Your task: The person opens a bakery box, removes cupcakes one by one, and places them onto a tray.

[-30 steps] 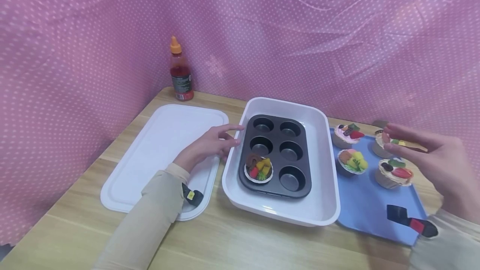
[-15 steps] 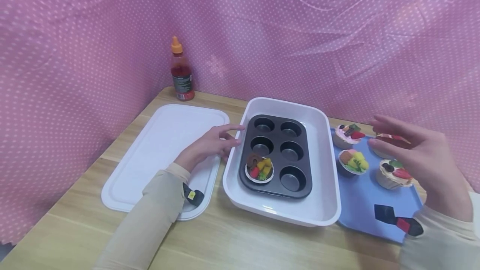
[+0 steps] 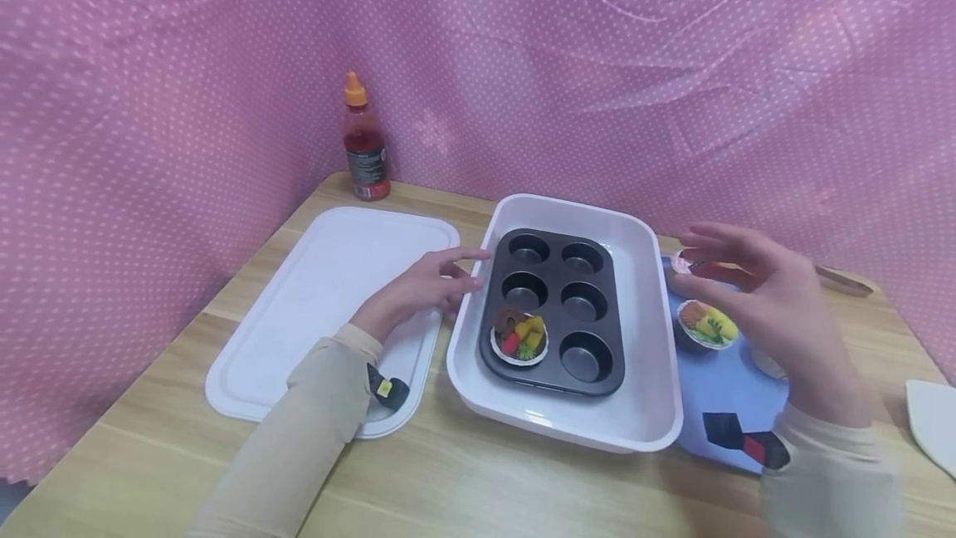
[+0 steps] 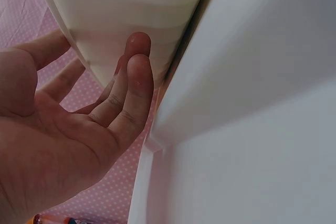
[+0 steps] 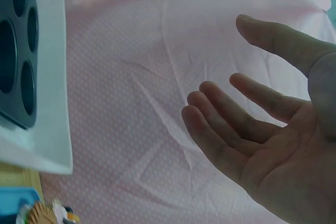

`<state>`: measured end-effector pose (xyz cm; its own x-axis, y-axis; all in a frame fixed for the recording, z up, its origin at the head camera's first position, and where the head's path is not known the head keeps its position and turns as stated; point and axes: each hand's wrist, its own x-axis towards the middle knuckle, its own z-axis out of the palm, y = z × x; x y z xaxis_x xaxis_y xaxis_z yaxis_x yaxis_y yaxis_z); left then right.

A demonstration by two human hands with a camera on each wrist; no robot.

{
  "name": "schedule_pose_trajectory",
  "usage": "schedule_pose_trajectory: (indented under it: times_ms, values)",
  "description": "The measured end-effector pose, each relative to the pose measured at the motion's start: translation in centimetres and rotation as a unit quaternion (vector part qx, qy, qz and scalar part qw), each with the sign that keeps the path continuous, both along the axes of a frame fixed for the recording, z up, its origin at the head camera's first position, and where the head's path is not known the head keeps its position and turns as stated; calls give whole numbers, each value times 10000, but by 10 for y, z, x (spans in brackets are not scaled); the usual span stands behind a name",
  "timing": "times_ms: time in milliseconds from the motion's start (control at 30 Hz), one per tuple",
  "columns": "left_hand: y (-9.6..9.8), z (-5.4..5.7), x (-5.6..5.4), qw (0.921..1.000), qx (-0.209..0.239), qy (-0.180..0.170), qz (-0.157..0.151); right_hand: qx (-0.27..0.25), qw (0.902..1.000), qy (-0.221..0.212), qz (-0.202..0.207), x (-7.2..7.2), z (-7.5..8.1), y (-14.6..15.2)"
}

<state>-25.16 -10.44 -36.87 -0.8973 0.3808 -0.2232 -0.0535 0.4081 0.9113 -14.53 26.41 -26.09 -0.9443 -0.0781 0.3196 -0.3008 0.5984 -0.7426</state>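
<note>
My left hand (image 3: 414, 289) touches the left side of a deep white basin (image 3: 641, 372). Its relaxed fingers lie by the basin's outer wall in the left wrist view. Inside the basin sits a dark six-cup muffin tin (image 3: 554, 324), with a fruit-topped cupcake (image 3: 520, 339) in its near left cup. My right hand (image 3: 780, 314) hovers, fingers spread and holding nothing, over a blue tray (image 3: 728, 405). On that tray, a cupcake with yellow fruit (image 3: 708, 325) shows clearly. A pink-topped cupcake (image 3: 680, 263) is partly covered by the fingers; others are mostly hidden behind the hand.
Left of the basin lies a white cutting board (image 3: 321, 305), under my left forearm. A sauce bottle with an orange cap (image 3: 366, 152) stands at the back left corner. A brown handle-like piece (image 3: 847, 281) lies at back right. A white flat object (image 3: 934, 418) enters at the right edge.
My right hand has moved left across the blue tray, uncovering the table at right and hiding the cupcakes on the tray's right side. My left hand has stayed at the basin.
</note>
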Motion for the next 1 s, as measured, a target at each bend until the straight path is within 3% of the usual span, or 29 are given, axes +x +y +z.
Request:
schedule_pose_trajectory:
  times_ms: [467,1000]
  values:
    - [0,1,0,10000,9,18,-5,370,9966,415,610,-4,-7,-46]
    - [0,2,2,10000,32,28,-35,494,9963,309,639,-2,-10,-77]
